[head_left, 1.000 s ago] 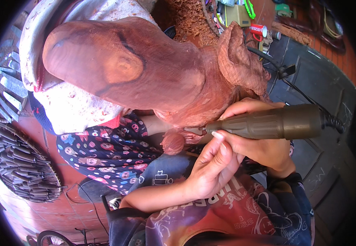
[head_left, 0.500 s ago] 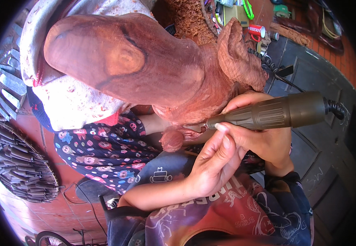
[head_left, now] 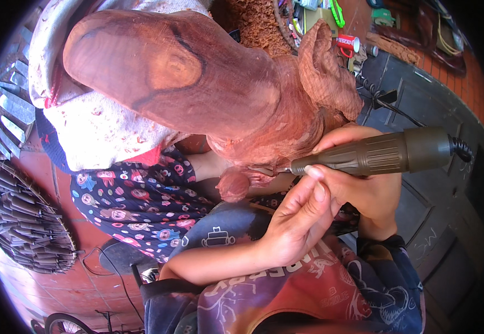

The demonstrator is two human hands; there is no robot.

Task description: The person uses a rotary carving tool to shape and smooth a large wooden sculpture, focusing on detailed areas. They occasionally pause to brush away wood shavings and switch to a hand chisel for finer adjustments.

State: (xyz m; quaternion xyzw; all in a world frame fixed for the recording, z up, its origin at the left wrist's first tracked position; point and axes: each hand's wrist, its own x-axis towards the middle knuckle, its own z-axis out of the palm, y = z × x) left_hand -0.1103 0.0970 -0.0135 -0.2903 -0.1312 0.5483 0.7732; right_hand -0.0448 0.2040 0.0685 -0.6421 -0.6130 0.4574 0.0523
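Note:
A large reddish-brown wood carving (head_left: pixel 225 83) with a smooth, rounded top and a rough, flared piece at its right lies across my lap. My right hand (head_left: pixel 373 195) wraps round a brown electric carving handpiece (head_left: pixel 378 154), whose narrow nose points left. Its thin tip reaches the carving's lower edge, close to a round wooden knob (head_left: pixel 233 185); exact contact is hard to make out. Below the nose, my left hand (head_left: pixel 297 225) is closed, thumb and fingers together against my right hand. What its fingers grip, if anything, is hidden.
A pale cloth (head_left: pixel 103 136) with wood bits lies under the carving's left side. Metal blades (head_left: pixel 16 108) and a round basket of dark-handled tools (head_left: pixel 27 222) sit on the left. A red mug (head_left: pixel 348 43) stands at the back right. The handpiece's coiled cord (head_left: pixel 462 149) trails right.
Both hands and the handpiece have shifted slightly to the right, drawing the tool's nose a little back along the carving. The carving sits slightly higher in view.

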